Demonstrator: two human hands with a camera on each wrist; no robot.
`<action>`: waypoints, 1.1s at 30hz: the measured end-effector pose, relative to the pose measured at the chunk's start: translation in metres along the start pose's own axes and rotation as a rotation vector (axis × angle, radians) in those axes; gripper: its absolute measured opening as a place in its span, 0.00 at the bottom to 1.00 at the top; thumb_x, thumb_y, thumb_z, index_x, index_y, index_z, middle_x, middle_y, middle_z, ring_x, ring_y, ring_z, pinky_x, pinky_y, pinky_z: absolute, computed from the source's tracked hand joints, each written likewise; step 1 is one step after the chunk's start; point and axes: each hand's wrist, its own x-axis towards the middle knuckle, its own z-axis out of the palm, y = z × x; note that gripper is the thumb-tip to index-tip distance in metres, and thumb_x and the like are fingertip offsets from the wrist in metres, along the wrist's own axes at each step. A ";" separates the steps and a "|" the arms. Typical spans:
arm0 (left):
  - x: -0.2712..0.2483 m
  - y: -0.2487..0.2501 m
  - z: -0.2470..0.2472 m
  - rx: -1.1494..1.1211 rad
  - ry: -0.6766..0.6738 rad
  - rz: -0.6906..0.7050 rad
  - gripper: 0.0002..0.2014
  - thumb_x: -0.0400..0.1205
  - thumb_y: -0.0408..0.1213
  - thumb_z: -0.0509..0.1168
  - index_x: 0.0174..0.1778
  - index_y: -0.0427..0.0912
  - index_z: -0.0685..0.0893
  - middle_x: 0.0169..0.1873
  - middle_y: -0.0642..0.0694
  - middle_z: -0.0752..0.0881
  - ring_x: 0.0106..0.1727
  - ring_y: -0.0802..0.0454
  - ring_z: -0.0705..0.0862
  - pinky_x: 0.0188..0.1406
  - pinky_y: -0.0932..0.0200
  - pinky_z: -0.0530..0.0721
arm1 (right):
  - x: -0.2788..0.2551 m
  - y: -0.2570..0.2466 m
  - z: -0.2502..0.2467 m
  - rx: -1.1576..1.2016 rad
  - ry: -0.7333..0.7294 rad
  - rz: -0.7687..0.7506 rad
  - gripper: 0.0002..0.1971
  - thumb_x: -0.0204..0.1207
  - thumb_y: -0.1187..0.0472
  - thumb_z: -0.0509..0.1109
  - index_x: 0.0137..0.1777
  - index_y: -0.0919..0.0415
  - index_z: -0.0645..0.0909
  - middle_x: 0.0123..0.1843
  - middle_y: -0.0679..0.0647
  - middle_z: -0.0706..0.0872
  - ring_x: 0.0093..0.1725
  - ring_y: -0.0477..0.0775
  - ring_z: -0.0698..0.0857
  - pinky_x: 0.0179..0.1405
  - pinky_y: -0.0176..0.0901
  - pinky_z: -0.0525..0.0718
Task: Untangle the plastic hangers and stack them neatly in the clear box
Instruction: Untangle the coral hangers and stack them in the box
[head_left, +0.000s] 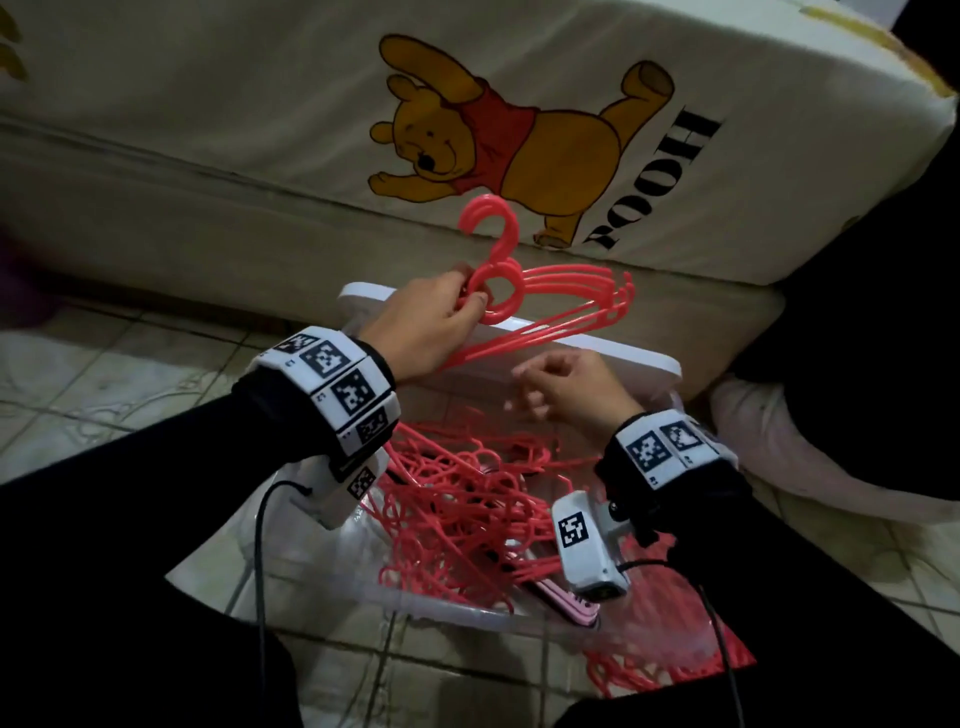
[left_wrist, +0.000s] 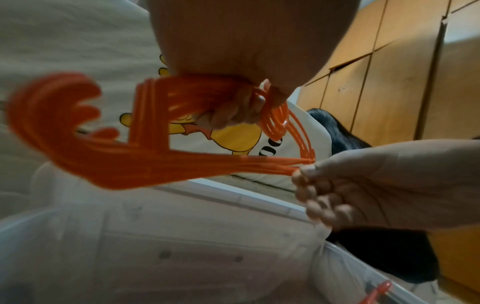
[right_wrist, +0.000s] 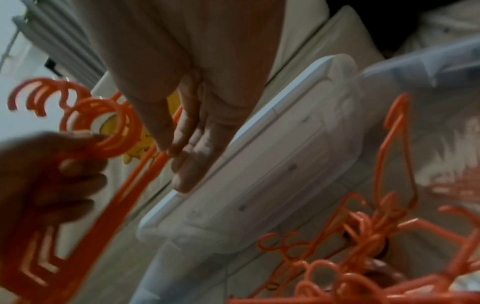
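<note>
Over the box, left side: the left hand (head_left: 422, 315) has its fingers curled round the ring necks of a bundle of red hangers (head_left: 556, 306), lifted above the white lid (head_left: 613, 358), with the hooks pointing up toward the mattress (head_left: 260, 130).
Left wrist view: the bundle's bars (left_wrist: 145, 162) run across the picture, blurred at the near end; their far tips meet the right hand's fingertips (left_wrist: 301, 174), a contact the head view does not make plain.
Middle: the tangled hangers (head_left: 457, 509) lie heaped in the clear box (head_left: 322, 587), hooks and bars crossing; some lie outside it by the near right corner.
Right side: the right hand (head_left: 569, 389) is loosely spread just under the bundle, fingers relaxed and a little bent, gripping nothing.
Right wrist view: the open palm (right_wrist: 197, 127) shows with straightish fingers beside the bundle's bars, the stacked rings (right_wrist: 103, 127) held by the left hand's fingers (right_wrist: 78, 164), and the lid propped edge-on behind the tangle (right_wrist: 350, 257).
Backdrop: wooden cupboard doors (left_wrist: 405, 82) appear only in the left wrist view.
</note>
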 end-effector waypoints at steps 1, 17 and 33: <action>0.001 -0.002 -0.001 0.047 0.023 -0.009 0.13 0.86 0.46 0.56 0.56 0.42 0.80 0.49 0.41 0.87 0.53 0.40 0.83 0.48 0.48 0.78 | 0.002 0.007 0.001 -0.173 -0.049 0.006 0.08 0.78 0.71 0.66 0.37 0.66 0.80 0.27 0.60 0.82 0.24 0.53 0.82 0.25 0.40 0.82; 0.005 -0.019 -0.006 0.087 0.065 -0.040 0.07 0.79 0.49 0.65 0.44 0.52 0.79 0.34 0.53 0.79 0.39 0.50 0.77 0.37 0.57 0.68 | 0.000 0.103 0.090 -1.929 -0.625 -0.686 0.10 0.77 0.59 0.63 0.52 0.57 0.86 0.50 0.53 0.89 0.51 0.56 0.85 0.51 0.45 0.78; 0.008 -0.027 -0.019 0.120 0.074 -0.087 0.09 0.78 0.52 0.64 0.43 0.51 0.78 0.32 0.52 0.79 0.42 0.44 0.80 0.39 0.51 0.76 | 0.019 0.097 0.076 -1.569 -0.526 -0.240 0.10 0.75 0.62 0.66 0.51 0.66 0.84 0.51 0.65 0.87 0.52 0.66 0.86 0.45 0.49 0.80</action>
